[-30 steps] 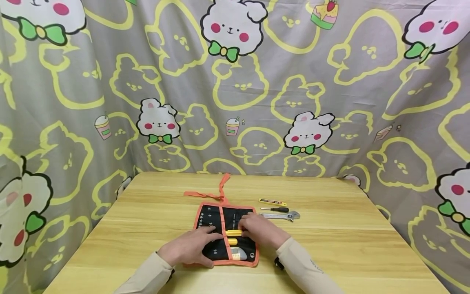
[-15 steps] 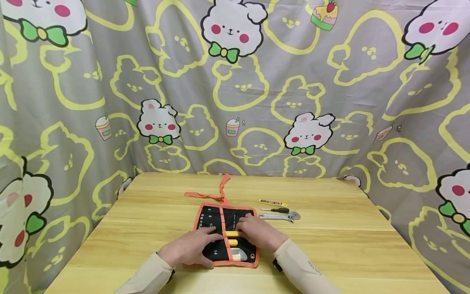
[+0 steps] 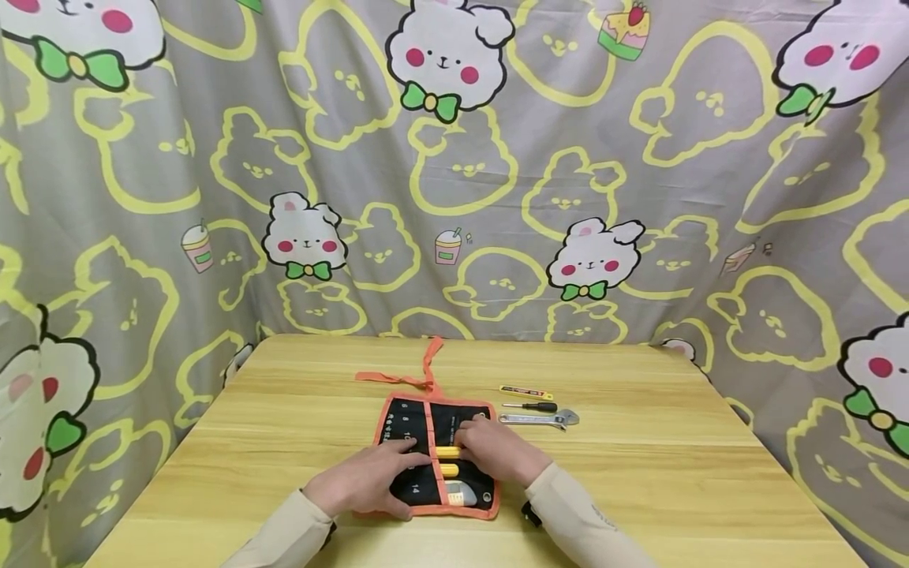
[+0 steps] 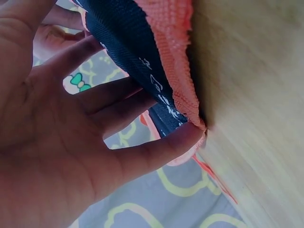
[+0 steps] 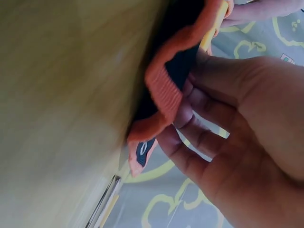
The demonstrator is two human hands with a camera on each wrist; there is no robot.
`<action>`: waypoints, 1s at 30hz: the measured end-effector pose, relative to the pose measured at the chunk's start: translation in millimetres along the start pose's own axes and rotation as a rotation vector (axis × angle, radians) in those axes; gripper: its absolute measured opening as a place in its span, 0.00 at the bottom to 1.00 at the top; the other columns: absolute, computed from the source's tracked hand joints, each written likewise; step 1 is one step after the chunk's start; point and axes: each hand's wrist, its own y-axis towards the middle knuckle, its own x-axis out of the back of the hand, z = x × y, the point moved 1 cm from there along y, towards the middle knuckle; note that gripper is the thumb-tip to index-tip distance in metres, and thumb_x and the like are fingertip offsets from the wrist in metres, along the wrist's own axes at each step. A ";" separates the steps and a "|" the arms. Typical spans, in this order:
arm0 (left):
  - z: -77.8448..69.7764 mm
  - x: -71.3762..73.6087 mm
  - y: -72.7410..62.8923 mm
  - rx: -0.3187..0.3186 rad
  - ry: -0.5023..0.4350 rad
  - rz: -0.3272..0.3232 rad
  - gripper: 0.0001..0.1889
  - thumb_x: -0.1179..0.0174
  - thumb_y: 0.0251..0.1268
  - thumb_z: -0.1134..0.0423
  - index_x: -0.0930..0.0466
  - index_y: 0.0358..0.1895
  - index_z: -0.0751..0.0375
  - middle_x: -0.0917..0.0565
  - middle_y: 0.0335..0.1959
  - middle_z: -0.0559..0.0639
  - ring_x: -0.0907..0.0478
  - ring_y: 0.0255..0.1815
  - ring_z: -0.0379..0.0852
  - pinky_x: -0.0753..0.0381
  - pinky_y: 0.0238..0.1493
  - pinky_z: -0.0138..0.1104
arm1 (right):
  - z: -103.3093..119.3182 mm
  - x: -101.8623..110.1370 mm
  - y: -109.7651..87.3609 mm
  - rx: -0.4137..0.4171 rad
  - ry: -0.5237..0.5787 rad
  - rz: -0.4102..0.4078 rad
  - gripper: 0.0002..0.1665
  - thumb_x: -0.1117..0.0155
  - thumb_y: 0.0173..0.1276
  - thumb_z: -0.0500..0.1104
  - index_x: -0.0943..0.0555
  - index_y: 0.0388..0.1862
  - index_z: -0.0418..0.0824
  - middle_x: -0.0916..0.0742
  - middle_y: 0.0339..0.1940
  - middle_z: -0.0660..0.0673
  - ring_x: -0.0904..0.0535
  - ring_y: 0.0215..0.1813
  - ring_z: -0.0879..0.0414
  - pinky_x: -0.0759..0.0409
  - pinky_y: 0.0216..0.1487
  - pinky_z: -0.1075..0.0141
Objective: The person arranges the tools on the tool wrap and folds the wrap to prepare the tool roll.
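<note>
A black tool roll point(image 3: 415, 481) with orange trim and printed numbers lies unrolled on the table. My left hand point(image 3: 369, 473) rests on its left part, fingers spread and mostly straight; in the left wrist view, one fingertip touches the orange edging point(image 4: 178, 80). Over the right part, my right hand point(image 3: 500, 448) has curled fingers and pinches the end of a yellow-handled tool point(image 3: 447, 452), whose other end is hidden in a pocket. Below it, a second yellow handle point(image 3: 450, 470) and a grey, rounded tool end with a yellowish patch point(image 3: 460, 495) stick out of other pockets.
Right of the roll lie an adjustable wrench point(image 3: 540, 419), a small black-handled screwdriver point(image 3: 531, 407) and a slim yellow tool with a dark label point(image 3: 525, 392). Orange tie straps point(image 3: 398, 378) stretch out behind the roll. A patterned curtain point(image 3: 454, 173) surrounds the wooden table point(image 3: 639, 489).
My right hand has shifted slightly left along the yellow handle, and a little less of the handle shows. My left hand stays in place on the roll.
</note>
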 end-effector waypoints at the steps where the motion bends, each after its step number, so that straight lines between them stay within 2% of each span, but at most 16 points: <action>1: 0.1 -0.2 -0.1 0.000 0.003 -0.001 0.38 0.24 0.55 0.42 0.25 0.71 0.41 0.30 0.75 0.58 0.30 0.73 0.60 0.25 0.67 0.55 | 1.2 -0.3 0.3 -0.002 -0.004 -0.001 0.06 0.35 0.75 0.44 0.12 0.42 0.47 0.12 0.41 0.53 0.23 0.39 0.60 0.21 0.45 0.66; 9: 0.4 -0.8 0.6 0.001 -0.001 0.001 0.38 0.24 0.55 0.42 0.25 0.71 0.41 0.30 0.75 0.58 0.29 0.72 0.60 0.25 0.67 0.55 | 1.3 -1.3 0.3 -0.010 -0.008 -0.001 0.07 0.35 0.75 0.44 0.12 0.44 0.47 0.12 0.41 0.53 0.22 0.39 0.60 0.20 0.45 0.66; 16: 1.3 -1.4 0.8 0.013 -0.009 0.007 0.38 0.25 0.56 0.42 0.26 0.71 0.40 0.31 0.75 0.58 0.30 0.73 0.61 0.25 0.67 0.56 | -10.4 5.2 -2.1 0.005 0.134 0.013 0.07 0.35 0.75 0.43 0.13 0.46 0.47 0.13 0.41 0.53 0.22 0.39 0.64 0.19 0.44 0.68; 24: 1.5 -1.8 0.5 0.022 -0.018 0.015 0.38 0.25 0.56 0.43 0.26 0.72 0.40 0.31 0.76 0.58 0.31 0.73 0.61 0.27 0.67 0.57 | -32.6 23.7 -15.7 -0.044 0.250 -0.054 0.10 0.32 0.73 0.40 0.14 0.50 0.39 0.14 0.41 0.47 0.22 0.38 0.60 0.20 0.40 0.65; 30: 0.0 -2.0 1.0 0.026 -0.017 0.012 0.38 0.24 0.56 0.44 0.26 0.72 0.40 0.31 0.76 0.58 0.31 0.73 0.62 0.26 0.67 0.57 | -56.7 35.4 -31.0 -0.091 0.236 -0.120 0.14 0.31 0.72 0.41 0.16 0.53 0.36 0.15 0.42 0.44 0.19 0.42 0.52 0.19 0.42 0.58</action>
